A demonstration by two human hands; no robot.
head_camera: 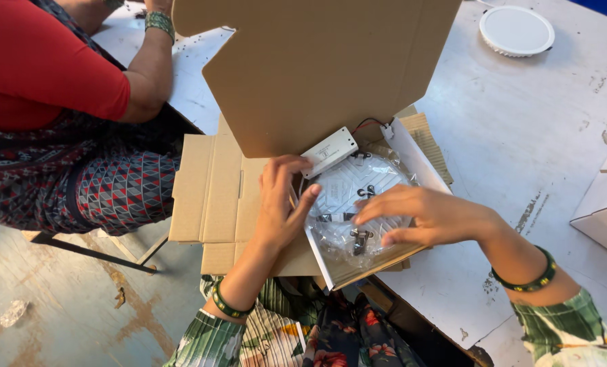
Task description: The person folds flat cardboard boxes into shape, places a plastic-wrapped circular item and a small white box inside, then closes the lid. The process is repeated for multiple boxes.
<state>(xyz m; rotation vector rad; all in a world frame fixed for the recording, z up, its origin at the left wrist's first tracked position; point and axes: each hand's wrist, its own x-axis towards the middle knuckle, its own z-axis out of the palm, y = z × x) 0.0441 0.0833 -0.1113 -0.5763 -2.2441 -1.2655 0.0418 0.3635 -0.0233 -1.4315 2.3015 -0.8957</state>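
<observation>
Settling a bagged round light fitting (358, 197) into its open carton (412, 153).

Nearest, the right hand (429, 216) lies flat on the plastic-wrapped fitting, fingers spread wide and gripping nothing. At its 9 o'clock the left hand (283, 200) curls a narrow grip over the carton's edge. The fitting lies inside, its small white driver box (329, 151) at 12 o'clock under the raised cardboard flap (317, 68). Judging by this, seating is the step underway. Far off on the counter (521, 136), at 1 o'clock, lies a bare white lamp (516, 30).
</observation>
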